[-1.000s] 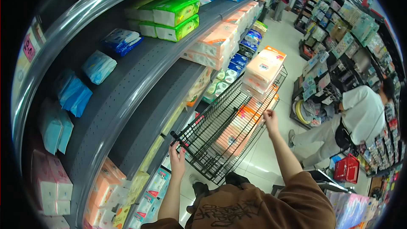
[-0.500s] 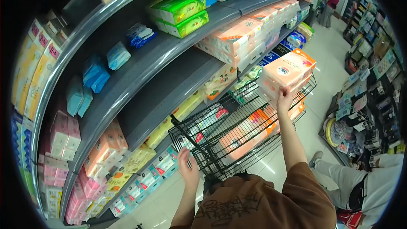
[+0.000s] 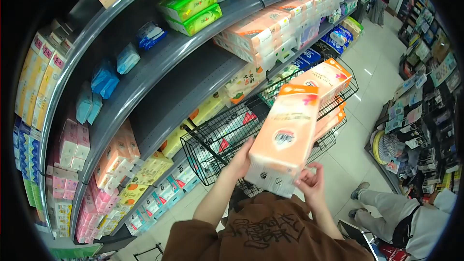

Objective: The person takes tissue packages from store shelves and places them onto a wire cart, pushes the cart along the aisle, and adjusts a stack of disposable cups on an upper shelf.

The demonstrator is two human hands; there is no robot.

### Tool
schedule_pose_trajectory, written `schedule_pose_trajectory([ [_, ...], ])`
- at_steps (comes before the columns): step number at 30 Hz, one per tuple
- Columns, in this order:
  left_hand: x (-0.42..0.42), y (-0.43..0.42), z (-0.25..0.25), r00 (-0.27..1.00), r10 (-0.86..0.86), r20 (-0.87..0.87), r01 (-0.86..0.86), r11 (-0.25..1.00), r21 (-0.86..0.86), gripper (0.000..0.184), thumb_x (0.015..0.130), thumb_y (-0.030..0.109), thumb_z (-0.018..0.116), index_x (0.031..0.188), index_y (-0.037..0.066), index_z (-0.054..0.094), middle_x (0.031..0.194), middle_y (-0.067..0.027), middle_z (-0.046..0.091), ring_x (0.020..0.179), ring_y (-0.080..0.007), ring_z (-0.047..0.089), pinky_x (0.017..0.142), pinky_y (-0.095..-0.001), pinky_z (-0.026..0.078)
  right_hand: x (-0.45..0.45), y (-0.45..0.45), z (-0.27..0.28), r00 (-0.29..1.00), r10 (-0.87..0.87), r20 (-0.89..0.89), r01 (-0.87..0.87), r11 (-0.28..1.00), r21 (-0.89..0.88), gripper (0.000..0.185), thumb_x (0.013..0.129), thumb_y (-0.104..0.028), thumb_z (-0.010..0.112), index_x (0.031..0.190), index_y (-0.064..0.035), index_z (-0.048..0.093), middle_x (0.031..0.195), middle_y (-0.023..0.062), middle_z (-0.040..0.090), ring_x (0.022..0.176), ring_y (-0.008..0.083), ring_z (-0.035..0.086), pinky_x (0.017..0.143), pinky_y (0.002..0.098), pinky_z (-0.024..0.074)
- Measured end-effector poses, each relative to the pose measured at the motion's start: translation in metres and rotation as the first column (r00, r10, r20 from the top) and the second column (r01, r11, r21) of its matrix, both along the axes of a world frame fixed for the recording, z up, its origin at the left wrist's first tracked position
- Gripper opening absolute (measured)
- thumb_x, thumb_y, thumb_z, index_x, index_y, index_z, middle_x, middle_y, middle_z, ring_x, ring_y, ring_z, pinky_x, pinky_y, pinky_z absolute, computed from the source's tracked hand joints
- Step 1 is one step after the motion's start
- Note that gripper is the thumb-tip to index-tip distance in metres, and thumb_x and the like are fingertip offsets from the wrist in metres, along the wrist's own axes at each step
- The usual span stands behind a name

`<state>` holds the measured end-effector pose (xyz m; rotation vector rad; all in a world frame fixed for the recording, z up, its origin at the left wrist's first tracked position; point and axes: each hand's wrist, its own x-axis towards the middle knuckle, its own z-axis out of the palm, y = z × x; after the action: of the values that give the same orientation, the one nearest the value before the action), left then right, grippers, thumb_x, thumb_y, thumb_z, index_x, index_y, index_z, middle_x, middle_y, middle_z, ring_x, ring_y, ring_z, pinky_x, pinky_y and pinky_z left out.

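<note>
The held orange pack (image 3: 284, 137) (its small print (image 3: 291, 116) blurred) hides part of the black wire cart (image 3: 217, 157)

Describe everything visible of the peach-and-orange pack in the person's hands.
The peach-and-orange pack is a long, boxy bundle, apparently in glossy plastic film. A brighter orange band crosses its far end, with a pinkish-red motif beside it and an oval logo lower down; the small print is blurred. The near end is whitish with dark marks. It is tilted above the black wire cart, left hand gripping its left side, right hand at its near right corner.
</note>
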<state>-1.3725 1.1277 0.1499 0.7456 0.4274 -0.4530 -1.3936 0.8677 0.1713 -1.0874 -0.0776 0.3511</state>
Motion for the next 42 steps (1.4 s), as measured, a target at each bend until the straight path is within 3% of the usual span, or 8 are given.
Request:
schedule_pose_trajectory([
  [7,-0.029,-0.017,-0.024,0.942,-0.154,0.298,0.081,0.966,0.245,0.092,0.082,0.025,0.075,0.153,0.003,0.020,0.148,-0.0110,0.040,0.134,-0.0206,0.040,0.111,-0.0353,0.035,-0.008,-0.031,-0.024,0.978,-0.195,-0.072,0.161,0.929,-0.333,0.058,0.097,-0.037,0.047,0.140,-0.0018,0.031,0.096,0.0052,0.055,0.093,0.0159,0.060,0.082,0.0327,0.0515],
  [10,-0.067,-0.007,0.004,0.917,-0.079,0.391,-0.021,0.969,0.247,0.099,0.079,0.026,0.077,0.154,0.003,0.016,0.152,-0.0109,0.034,0.139,-0.0209,0.031,0.115,-0.0366,0.026,-0.022,-0.064,-0.098,0.961,0.198,-0.193,-0.238,0.947,-0.215,0.082,0.094,-0.061,0.046,0.153,-0.0109,0.018,0.150,0.0142,0.034,0.136,0.0306,0.038,0.110,0.0499,0.0347],
  [14,-0.121,0.028,-0.003,0.860,0.039,0.509,-0.202,0.942,0.268,0.097,0.082,0.025,0.077,0.153,0.002,0.016,0.151,-0.0098,0.034,0.138,-0.0181,0.031,0.114,-0.0356,0.026,-0.040,0.009,-0.044,0.877,0.310,-0.368,-0.341,0.940,-0.020,0.083,0.092,-0.055,0.054,0.152,-0.0074,0.020,0.151,0.0147,0.032,0.135,0.0299,0.039,0.110,0.0459,0.0364],
  [17,-0.162,0.060,0.004,0.827,0.238,0.509,-0.447,0.828,0.338,0.087,0.083,0.019,0.077,0.150,0.002,0.023,0.142,-0.0090,0.044,0.131,-0.0163,0.040,0.109,-0.0338,0.034,-0.023,0.095,-0.002,0.885,0.458,0.084,-0.459,0.888,-0.013,0.094,0.088,-0.056,0.060,0.155,-0.0109,0.012,0.156,0.0133,0.026,0.142,0.0303,0.029,0.114,0.0481,0.0291],
  [23,-0.238,0.123,0.007,0.708,0.564,0.425,-0.706,0.553,0.441,0.087,0.083,0.013,0.078,0.150,0.004,0.024,0.141,-0.0080,0.045,0.129,-0.0163,0.043,0.107,-0.0342,0.037,-0.031,0.239,0.000,0.734,0.676,-0.075,-0.678,0.735,-0.008,0.080,0.086,-0.005,0.063,0.153,-0.0054,0.018,0.151,0.0130,0.033,0.139,0.0247,0.033,0.112,0.0366,0.0305],
  [27,-0.269,0.182,-0.014,0.411,0.780,0.472,-0.908,0.394,0.140,0.079,0.093,0.024,0.066,0.154,0.009,0.019,0.146,-0.0075,0.039,0.128,-0.0178,0.044,0.104,-0.0336,0.039,-0.035,0.354,0.000,0.698,0.663,-0.272,-0.679,0.733,0.045,0.064,0.090,-0.015,0.061,0.146,-0.0036,0.032,0.140,0.0115,0.047,0.128,0.0235,0.046,0.105,0.0359,0.0392],
  [35,-0.352,0.161,-0.123,0.569,0.799,0.192,-0.650,0.294,0.701,0.048,0.093,0.031,0.063,0.132,0.004,0.051,0.127,-0.0090,0.057,0.103,-0.0189,0.060,0.085,-0.0336,0.051,-0.030,0.566,-0.017,0.668,0.678,-0.306,-0.661,0.730,0.174,0.065,0.088,-0.024,0.069,0.142,-0.0041,0.039,0.126,0.0109,0.057,0.113,0.0246,0.058,0.095,0.0376,0.0482],
  [42,-0.432,0.129,-0.279,0.591,0.782,-0.197,-0.478,0.536,0.696,0.042,0.094,0.029,0.058,0.128,0.005,0.055,0.119,-0.0103,0.061,0.097,-0.0209,0.063,0.078,-0.0358,0.052,-0.083,0.440,-0.056,0.030,0.998,-0.052,-0.988,0.022,-0.150,0.050,0.096,-0.022,0.060,0.140,-0.0054,0.044,0.127,0.0121,0.058,0.109,0.0217,0.061,0.096,0.0352,0.0493],
])
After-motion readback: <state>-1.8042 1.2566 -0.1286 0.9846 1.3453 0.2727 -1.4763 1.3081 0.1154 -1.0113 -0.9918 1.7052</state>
